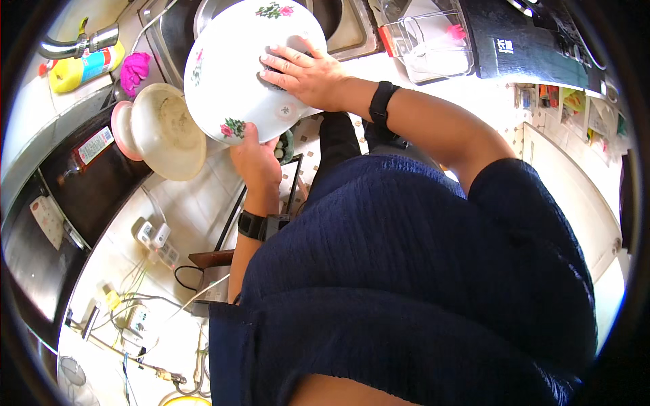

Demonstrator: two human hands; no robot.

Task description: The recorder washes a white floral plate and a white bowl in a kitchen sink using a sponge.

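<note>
A large round white dish (228, 66) with printed rose sprigs hangs tilted over the sink's near edge, its outer face towards me. Whether it is a basin or a deep plate I cannot tell. Gripping its lower left rim is my left hand (257, 157), thumb on the outer face. My right hand (308, 73) lies flat against that face, fingers spread. Behind the dish, a stainless steel sink (358, 38) is partly hidden. Left of the dish, a stained cream bowl (170, 132) leans on its side beside a pink-rimmed vessel (122, 129).
Along the left are a metal faucet (104, 39), a yellow plastic bottle (81, 71), a magenta cloth (134, 71), a labelled bottle (91, 147) and a knife (48, 221). Plugged cables surround a power strip (157, 241). A wire rack (436, 56) stands beside the black glass cooktop (513, 51).
</note>
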